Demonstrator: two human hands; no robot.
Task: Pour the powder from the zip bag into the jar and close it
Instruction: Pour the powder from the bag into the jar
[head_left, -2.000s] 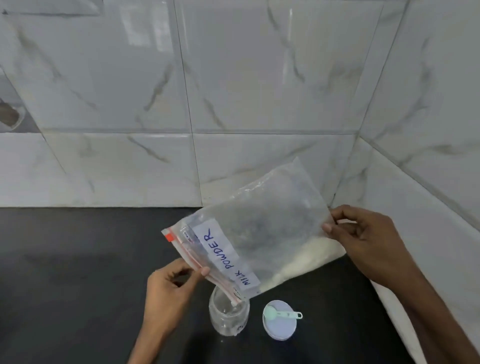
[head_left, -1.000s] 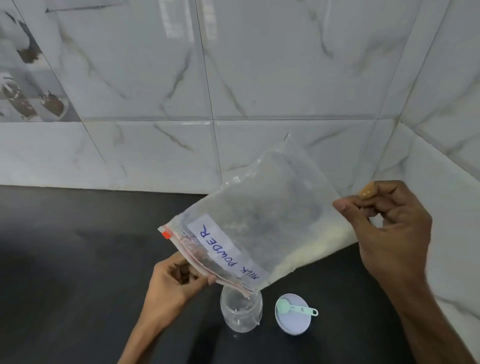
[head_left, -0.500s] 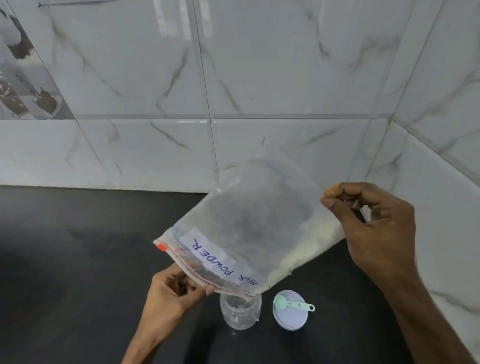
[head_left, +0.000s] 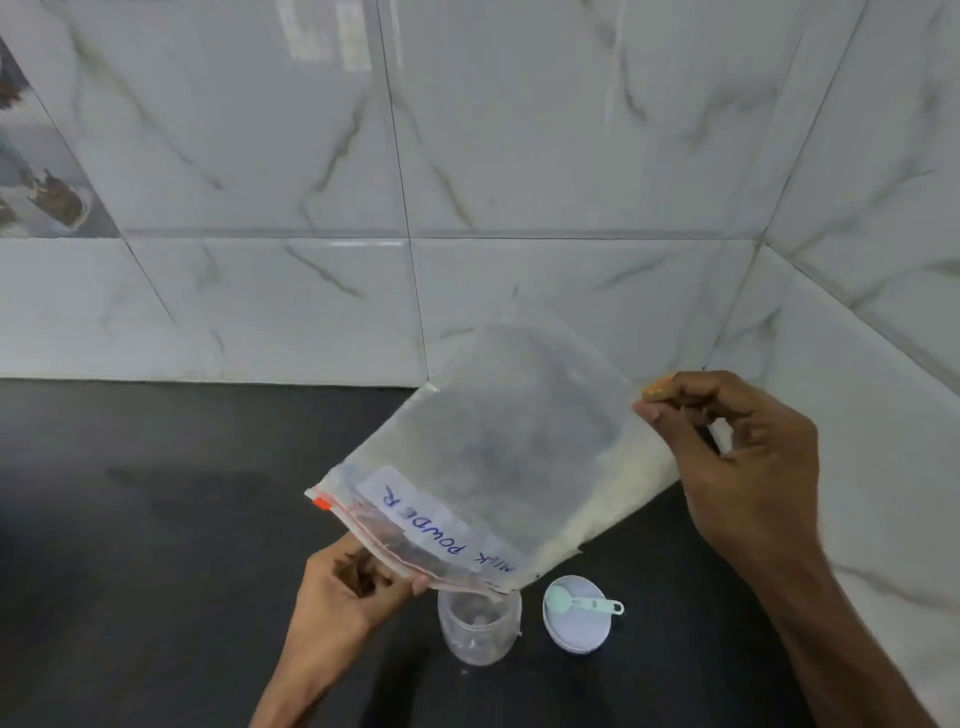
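Left hand (head_left: 353, 587) hides zip bag (head_left: 498, 457) mouth above jar (head_left: 479, 626).

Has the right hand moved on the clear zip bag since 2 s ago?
Yes. The right hand rose against the wall-counter seam, lifting the far end of the clear plastic zip bag and tilting its mouth toward the clear jar.

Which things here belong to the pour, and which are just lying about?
In the job:
zip bag
powder
jar
lid
left hand
right hand

Lying about:
scoop, resting on the lid
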